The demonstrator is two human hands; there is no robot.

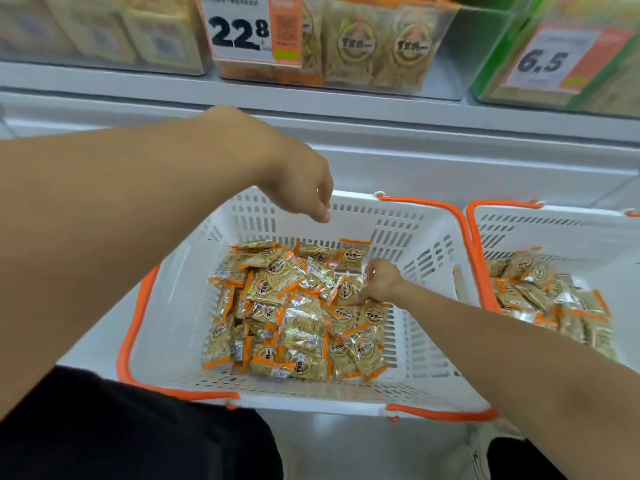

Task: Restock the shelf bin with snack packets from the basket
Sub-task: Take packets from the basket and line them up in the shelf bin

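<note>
Left hand: raised above the far rim of the basket, fingers loosely curled and pointing down, holding nothing. Right hand: lowered inside the basket at the right side of the pile, fingers curled onto the snack packets; it grips at least one packet, though the exact number cannot be told.

The snack packets lie in a loose heap on the basket floor, directly below the left hand and under and to the left of the right hand. They are clear wrappers with orange ends and a round label.

The basket is white slotted plastic with orange handles folded down along its rim. A second basket of the same type stands just beside it on the right and holds similar packets.

The shelf bin, clear plastic, sits on the shelf above and holds upright packets with the same label. A price tag reading 22.8 hangs on its left front.
</note>
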